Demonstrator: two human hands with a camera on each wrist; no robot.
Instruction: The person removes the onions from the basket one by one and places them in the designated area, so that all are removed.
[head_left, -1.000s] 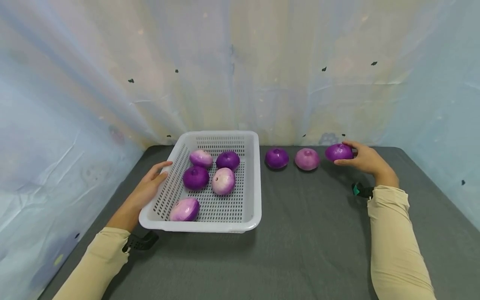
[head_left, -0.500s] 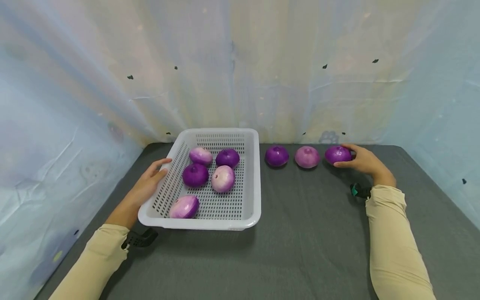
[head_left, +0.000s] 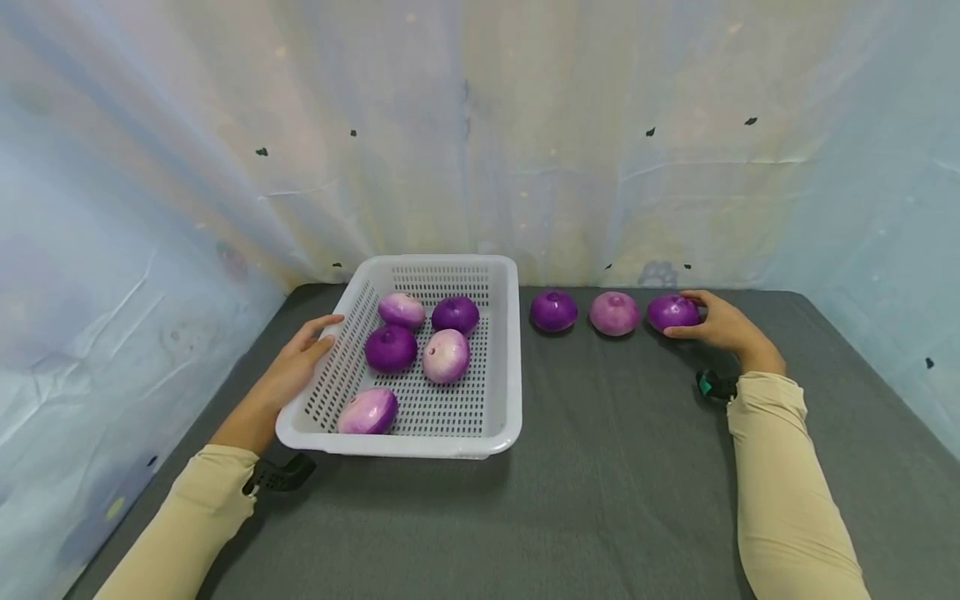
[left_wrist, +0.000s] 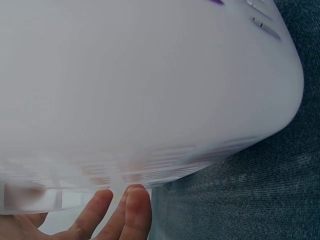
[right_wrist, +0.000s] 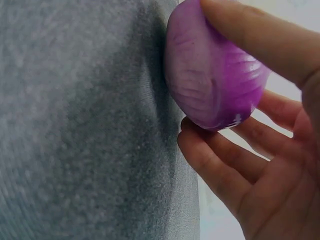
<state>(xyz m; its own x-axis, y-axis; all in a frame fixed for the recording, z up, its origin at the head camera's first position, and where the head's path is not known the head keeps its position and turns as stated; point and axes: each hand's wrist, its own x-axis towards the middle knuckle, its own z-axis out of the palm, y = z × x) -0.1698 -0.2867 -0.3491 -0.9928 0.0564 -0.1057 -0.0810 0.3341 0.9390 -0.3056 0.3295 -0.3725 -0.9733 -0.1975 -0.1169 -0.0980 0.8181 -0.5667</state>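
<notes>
My left hand (head_left: 294,373) holds the left rim of a white perforated plastic basket (head_left: 501,367); in the left wrist view its fingers (left_wrist: 137,212) lie against the outer wall. Inside the basket are several red onions, among them a dark one (head_left: 391,348) and a pale one (head_left: 446,357). At the right, my right hand (head_left: 723,325) grips another glossy red onion (head_left: 672,312) between thumb and fingers. Seen from the right wrist, that onion (right_wrist: 215,75) is right at the cloth, thumb on one side and fingertips on the other.
Left of the gripped onion, a pinkish red onion (head_left: 614,314) and a dark purple one (head_left: 553,312) sit in a row along the back edge. Dark grey cloth (head_left: 600,500) covers the table. Pale patterned curtains (head_left: 555,125) enclose the back and sides.
My right hand has lowered the onion slightly and shifted it a little to the left, closer to the pinkish one. The left hand keeps its place at the basket.
</notes>
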